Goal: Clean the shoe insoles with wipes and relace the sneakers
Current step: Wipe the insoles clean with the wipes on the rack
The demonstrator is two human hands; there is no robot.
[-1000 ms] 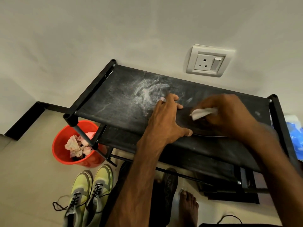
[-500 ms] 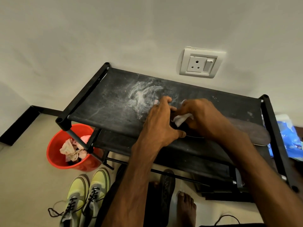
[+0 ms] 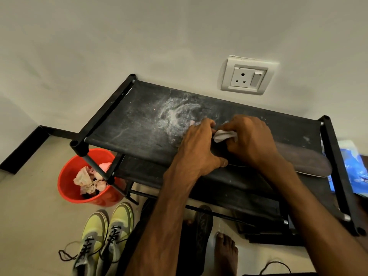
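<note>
Two hands meet on the top shelf of a black shoe rack (image 3: pixel 139 124). Your left hand (image 3: pixel 199 148) curls over the toe end of a dark grey insole (image 3: pixel 302 162), thumb hooked at its near edge, apparently to pin it flat. Your right hand (image 3: pixel 253 142) bunches a white wipe (image 3: pixel 224 135) in bent fingers, pressing it onto the insole just beside the left. The heel end lies bare toward the right. On the floor, near left, a red bucket (image 3: pixel 65 174) holds crumpled wipes, handy for discards; yellow-green sneakers (image 3: pixel 105 236) wait nearby, laces loose.
</note>
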